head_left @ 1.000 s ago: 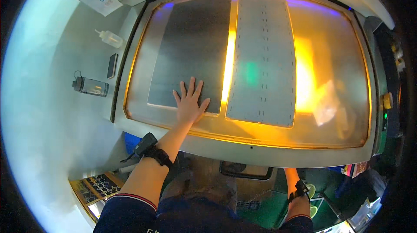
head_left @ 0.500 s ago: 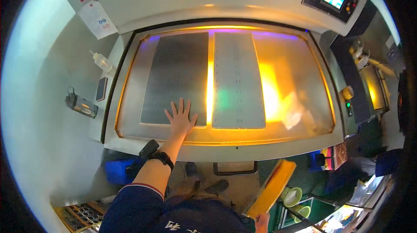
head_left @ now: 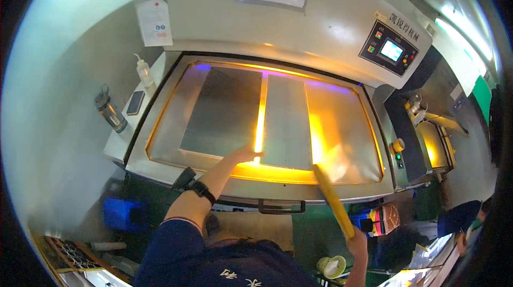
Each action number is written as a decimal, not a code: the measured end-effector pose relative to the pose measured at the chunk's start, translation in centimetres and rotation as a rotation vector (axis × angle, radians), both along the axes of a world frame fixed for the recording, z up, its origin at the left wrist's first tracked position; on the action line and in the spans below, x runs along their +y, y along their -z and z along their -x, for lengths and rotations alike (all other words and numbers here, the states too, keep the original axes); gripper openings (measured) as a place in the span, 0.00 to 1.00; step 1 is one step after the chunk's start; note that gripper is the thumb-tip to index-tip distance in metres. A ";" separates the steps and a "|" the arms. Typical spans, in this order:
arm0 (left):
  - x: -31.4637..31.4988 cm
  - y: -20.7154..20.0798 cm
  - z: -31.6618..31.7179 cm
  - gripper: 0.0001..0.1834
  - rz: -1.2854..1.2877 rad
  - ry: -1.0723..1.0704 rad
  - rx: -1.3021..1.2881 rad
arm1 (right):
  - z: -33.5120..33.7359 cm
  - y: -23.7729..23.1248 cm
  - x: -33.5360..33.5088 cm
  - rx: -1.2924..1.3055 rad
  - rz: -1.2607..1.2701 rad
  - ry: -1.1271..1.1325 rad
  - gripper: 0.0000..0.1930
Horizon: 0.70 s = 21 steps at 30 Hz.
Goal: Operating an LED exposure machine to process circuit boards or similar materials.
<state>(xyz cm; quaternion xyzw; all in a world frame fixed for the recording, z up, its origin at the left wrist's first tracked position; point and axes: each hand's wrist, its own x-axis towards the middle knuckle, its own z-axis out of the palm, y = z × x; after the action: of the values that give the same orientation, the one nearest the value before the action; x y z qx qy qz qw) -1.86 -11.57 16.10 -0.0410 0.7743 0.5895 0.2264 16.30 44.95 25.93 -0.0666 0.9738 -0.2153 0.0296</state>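
My left hand (head_left: 248,154) is over the lit bed, at the near end of the bright gap between two sheets. Its fingers look stretched out to the right with nothing in them, though slightly blurred. To its left lies a dark grey sheet (head_left: 227,110); to its right lies a paler grey sheet (head_left: 287,121). My right hand (head_left: 357,243) is closed round the lower end of a long, flat yellow bar (head_left: 337,207). The bar tilts up and leftward, its far end over the bed's front edge near the pale sheet's corner. Whether it touches is unclear.
The exposure machine's bed has a metal front rim (head_left: 251,188), with a black handle (head_left: 281,207) below. On the left ledge stand a squeeze bottle (head_left: 144,72), a phone (head_left: 135,103) and a dark drinking bottle (head_left: 111,110). A control screen (head_left: 391,50) glows at upper right. A pale green bucket (head_left: 332,267) stands below.
My left hand has left the dark sheet, where it lay spread, and moved right toward the gap. My right hand has raised the yellow bar up to the bed's front edge. The view has tilted.
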 end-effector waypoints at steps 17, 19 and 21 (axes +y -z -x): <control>-14.4 -6.5 -16.3 0.38 1.054 0.435 0.155 | 15.5 3.7 -36.9 -0.166 -0.129 -0.917 0.31; -16.2 -5.8 -12.3 0.39 1.168 0.450 0.200 | 17.2 6.8 -38.0 0.075 -0.208 -0.898 0.31; -18.1 -5.4 -8.2 0.39 1.257 0.387 0.335 | 22.0 7.3 -40.7 0.135 -0.302 -0.878 0.31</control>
<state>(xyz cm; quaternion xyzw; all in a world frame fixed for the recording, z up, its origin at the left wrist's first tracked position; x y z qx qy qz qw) 6.31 -29.71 21.50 0.0665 0.9879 -0.0256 0.1379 -5.74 4.24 18.66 -0.4811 0.8737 -0.0334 0.0640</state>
